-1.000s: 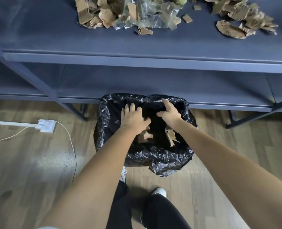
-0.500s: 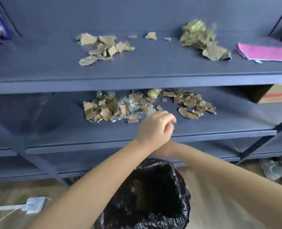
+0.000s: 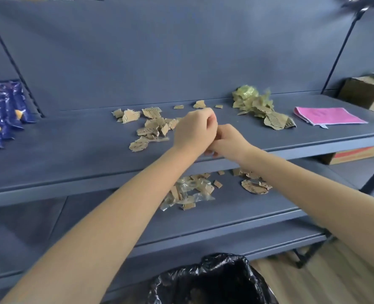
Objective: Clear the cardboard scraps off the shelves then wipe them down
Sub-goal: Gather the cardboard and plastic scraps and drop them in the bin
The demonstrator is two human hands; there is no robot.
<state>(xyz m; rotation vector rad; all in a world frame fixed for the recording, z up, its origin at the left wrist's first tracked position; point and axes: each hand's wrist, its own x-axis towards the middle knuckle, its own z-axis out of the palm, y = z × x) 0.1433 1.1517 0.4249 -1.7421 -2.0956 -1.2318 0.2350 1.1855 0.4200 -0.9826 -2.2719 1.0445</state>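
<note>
Your left hand [image 3: 193,128] and right hand [image 3: 227,139] touch above the upper shelf [image 3: 72,150], both curled, no scrap showing in either. The cardboard scraps [image 3: 153,126] lie just left of them. The black-lined bin [image 3: 214,279] stands near, probably to catch handfuls.

1. The left hand [image 3: 193,128] and right hand [image 3: 227,140] are held touching, fingers curled, over the upper shelf [image 3: 72,139].
2. Cardboard scraps [image 3: 152,126] are scattered on that shelf and on the one below.
3. A black-lined bin [image 3: 212,281] is seen below the arms.
</note>
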